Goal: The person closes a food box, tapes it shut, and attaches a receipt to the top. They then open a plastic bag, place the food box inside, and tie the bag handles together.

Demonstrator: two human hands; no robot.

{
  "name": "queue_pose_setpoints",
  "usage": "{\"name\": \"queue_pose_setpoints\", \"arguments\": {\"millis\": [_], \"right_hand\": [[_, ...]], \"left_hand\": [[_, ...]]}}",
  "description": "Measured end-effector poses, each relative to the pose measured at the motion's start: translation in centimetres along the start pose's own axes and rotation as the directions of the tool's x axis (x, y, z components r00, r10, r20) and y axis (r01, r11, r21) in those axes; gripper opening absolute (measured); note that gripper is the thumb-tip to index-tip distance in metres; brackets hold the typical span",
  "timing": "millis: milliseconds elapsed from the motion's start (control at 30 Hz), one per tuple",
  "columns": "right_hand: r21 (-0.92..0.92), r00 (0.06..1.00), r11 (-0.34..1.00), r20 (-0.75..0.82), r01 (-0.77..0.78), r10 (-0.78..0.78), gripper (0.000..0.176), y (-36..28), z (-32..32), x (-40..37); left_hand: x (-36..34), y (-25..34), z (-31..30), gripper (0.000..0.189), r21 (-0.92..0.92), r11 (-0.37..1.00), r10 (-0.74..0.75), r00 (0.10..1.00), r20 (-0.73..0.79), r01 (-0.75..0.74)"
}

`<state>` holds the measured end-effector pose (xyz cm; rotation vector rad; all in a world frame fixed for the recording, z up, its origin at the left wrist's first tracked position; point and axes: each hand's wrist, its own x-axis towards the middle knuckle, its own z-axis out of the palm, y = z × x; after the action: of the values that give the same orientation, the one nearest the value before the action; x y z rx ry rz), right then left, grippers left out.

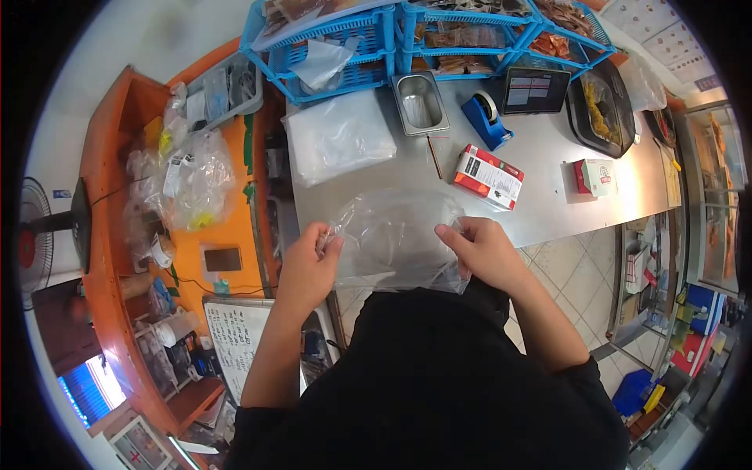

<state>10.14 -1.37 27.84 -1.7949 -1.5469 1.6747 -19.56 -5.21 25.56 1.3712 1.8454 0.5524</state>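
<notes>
A clear plastic bag (392,247) is stretched between my two hands, over the near edge of the metal table. My left hand (313,262) pinches its left side between thumb and fingers. On the right, my right hand (484,249) grips the opposite side in the same way. Beyond the bag, a stack of clear plastic bags (341,137) lies at the table's left. A red and white box (489,178) rests on the table past my right hand, with a thin brown stick (435,158) to its left.
Farther back on the metal table (540,200) are a steel container (421,103), a blue tape dispenser (487,120), a tablet (535,91), a black tray (601,110) and a small box (595,178). Blue racks (341,51) stand behind. An orange counter (239,227) holds plastic bags.
</notes>
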Motion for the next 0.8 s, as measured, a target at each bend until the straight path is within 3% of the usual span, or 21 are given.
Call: {"name": "queue_pose_setpoints", "arguments": {"millis": [67,133,167,233,300,400,533,633,700,800], "right_hand": [[-0.081,1.0,0.996,0.009,-0.026,0.027,0.056,-0.1,-0.3,0.6],[-0.332,0.999,0.943,0.027,0.039,-0.031,0.06,0.9,-0.5,1.6],[-0.332,0.999,0.943,0.024,0.029,-0.022,0.06,1.2,-0.5,2.0],[-0.467,0.994,0.883,-0.066,0.043,-0.083,0.063,1.2,-0.5,2.9],[-0.468,0.995,0.884,-0.085,0.012,-0.059,0.063,-0.1,-0.9,3.6],[-0.519,0.987,0.854,-0.146,-0.015,-0.071,0.063,-0.9,-1.2,4.8],[-0.563,0.971,0.826,-0.214,-0.035,-0.104,0.062,-3.1,-1.9,4.3],[-0.568,0.951,0.822,-0.273,-0.037,-0.146,0.06,-3.6,-2.2,4.3],[-0.528,0.944,0.849,-0.283,-0.008,-0.168,0.056,-3.3,-2.2,4.6],[-0.509,0.958,0.86,-0.266,-0.041,-0.112,0.051,-3.0,-2.5,5.6]], "left_hand": [[0.6,-0.8,0.3,0.023,0.02,1.0,-0.021,0.999,0.024,0.02],[1.3,-1.4,1.0,0.025,0.038,0.999,-0.04,0.998,0.054,0.038],[1.6,-1.5,1.5,0.027,0.049,0.999,-0.014,1.0,0.023,0.013],[2.2,-1.0,2.0,0.029,0.056,0.998,0.009,1.0,-0.009,-0.008],[3.1,0.5,2.1,0.028,0.233,0.962,0.179,0.974,-0.137,-0.144],[4.8,0.5,2.5,0.034,0.274,0.928,0.305,0.936,-0.175,-0.251],[5.1,2.0,2.0,0.036,0.232,0.952,0.231,0.966,-0.119,-0.199],[5.5,1.8,1.8,0.039,0.149,0.965,0.234,0.965,-0.114,-0.216],[5.9,1.0,2.2,0.038,0.132,0.939,0.337,0.924,-0.18,-0.316],[6.6,0.6,2.1,0.038,0.131,0.953,0.293,0.939,-0.178,-0.273]]}}
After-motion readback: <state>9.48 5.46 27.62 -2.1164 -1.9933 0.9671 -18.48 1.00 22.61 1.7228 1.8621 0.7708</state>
